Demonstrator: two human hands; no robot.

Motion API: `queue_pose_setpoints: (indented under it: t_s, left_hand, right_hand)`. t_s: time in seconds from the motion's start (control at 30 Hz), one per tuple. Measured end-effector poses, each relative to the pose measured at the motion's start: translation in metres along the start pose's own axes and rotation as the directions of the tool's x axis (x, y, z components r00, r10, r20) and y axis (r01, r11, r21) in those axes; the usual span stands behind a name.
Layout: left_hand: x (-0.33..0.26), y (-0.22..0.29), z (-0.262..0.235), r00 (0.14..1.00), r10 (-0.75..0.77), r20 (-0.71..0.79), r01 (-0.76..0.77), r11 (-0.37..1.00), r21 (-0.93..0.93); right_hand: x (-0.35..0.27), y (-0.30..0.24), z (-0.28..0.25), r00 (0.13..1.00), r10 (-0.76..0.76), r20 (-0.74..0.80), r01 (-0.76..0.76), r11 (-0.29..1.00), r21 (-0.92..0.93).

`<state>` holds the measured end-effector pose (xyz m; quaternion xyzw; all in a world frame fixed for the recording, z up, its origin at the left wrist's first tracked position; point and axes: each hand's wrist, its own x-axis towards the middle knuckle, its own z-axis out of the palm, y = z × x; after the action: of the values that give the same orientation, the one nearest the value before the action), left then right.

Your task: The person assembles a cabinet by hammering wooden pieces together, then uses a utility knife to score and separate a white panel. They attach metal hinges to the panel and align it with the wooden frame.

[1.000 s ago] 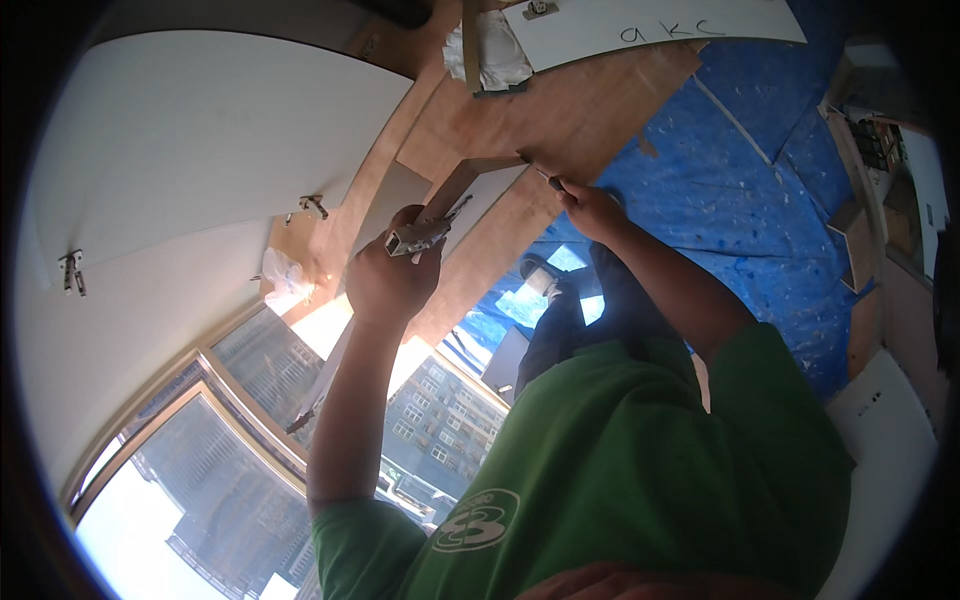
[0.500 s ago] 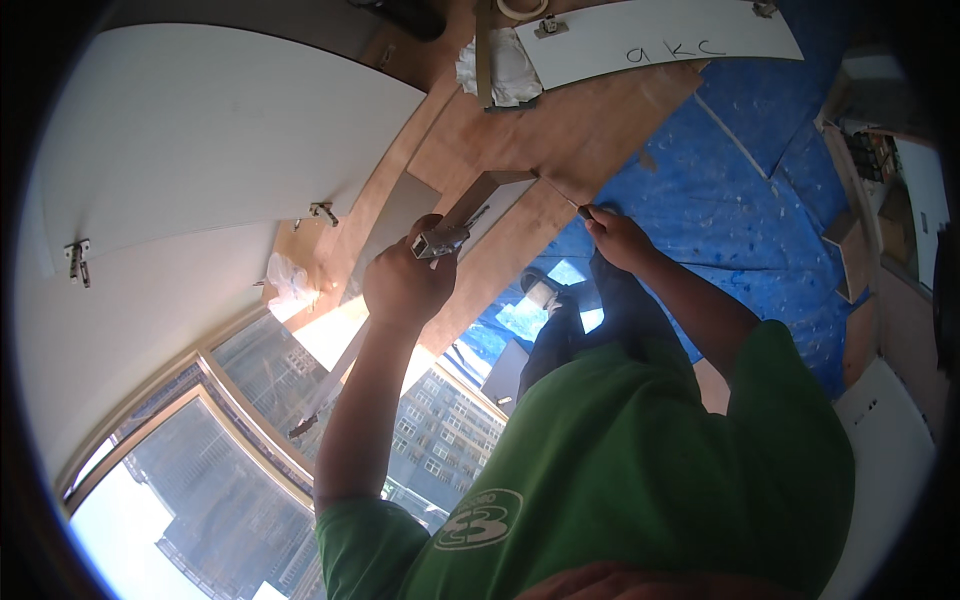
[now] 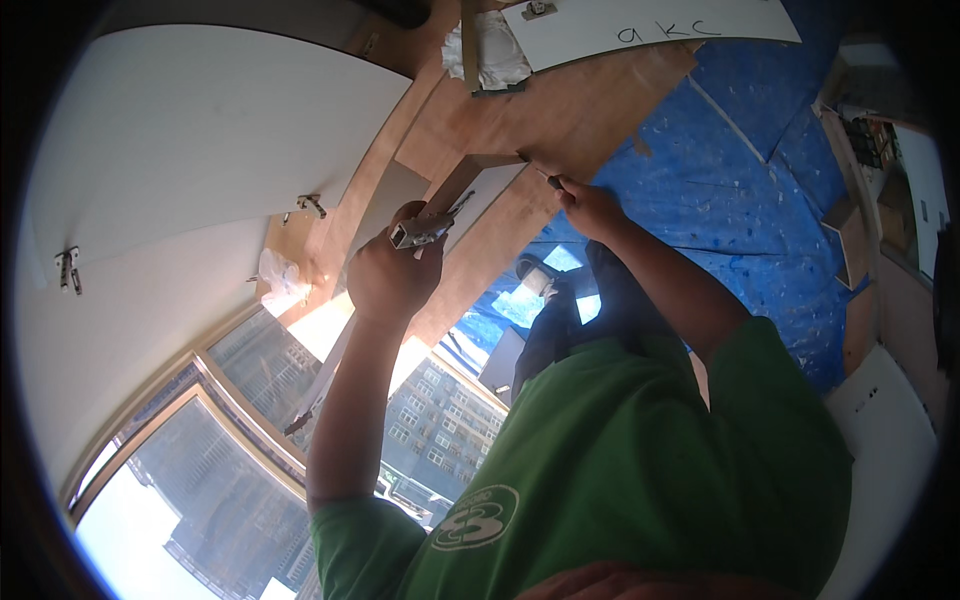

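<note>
My left hand is closed around a silver metal tool with a squared, hollow-looking end; I cannot make out its exact kind. Right beside it a narrow panel, white on its face and brown along its edge, lies on the wooden board. A slim metal piece shows on the white face by the tool. My right hand grips the dark handle of a thin-shafted screwdriver. The shaft points at the panel's far corner. The fingers of my left hand are partly hidden behind the tool.
Large white panels with metal hinges stand at the left above a window. Blue sheeting covers the floor at right. A marked white board and crumpled white wrapping lie at the far side. A clear plastic bag is near the window.
Both hands, the silver tool and the panel appear slightly farther left and up in the view. The screwdriver shaft shows shorter, and my right hand is closer to the panel's corner.
</note>
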<state>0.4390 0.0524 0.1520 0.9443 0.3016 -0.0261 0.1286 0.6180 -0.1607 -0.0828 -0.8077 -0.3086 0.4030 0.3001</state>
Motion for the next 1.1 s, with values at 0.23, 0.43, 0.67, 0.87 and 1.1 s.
queue_pose_setpoints:
  t_s: [0.23, 0.43, 0.67, 0.87, 1.1]
  left_hand:
    - [0.004, 0.001, -0.002, 0.999, -0.027, 0.045, 0.026, 0.999, 0.032]
    - [0.001, 0.000, 0.000, 0.999, -0.005, 0.043, 0.005, 1.000, 0.010]
    - [0.001, 0.006, -0.003, 1.000, 0.008, 0.014, -0.008, 1.000, -0.027]
    - [0.003, 0.013, -0.009, 0.999, -0.032, 0.016, 0.033, 0.999, -0.030]
    - [0.003, 0.013, -0.007, 0.999, -0.034, -0.006, 0.033, 0.999, -0.035]
  right_hand:
    - [-0.024, 0.033, 0.003, 0.999, -0.035, -0.012, 0.034, 0.998, -0.046]
    - [-0.046, 0.031, -0.025, 1.000, -0.013, -0.011, 0.013, 1.000, 0.005]
    - [0.042, 0.036, -0.047, 0.896, -0.341, -0.286, 0.193, 0.877, -0.440]
    - [0.092, 0.020, -0.059, 0.797, -0.508, -0.327, 0.198, 0.731, -0.653]
    - [0.098, 0.021, -0.016, 0.811, -0.572, -0.125, 0.488, 0.778, -0.397]
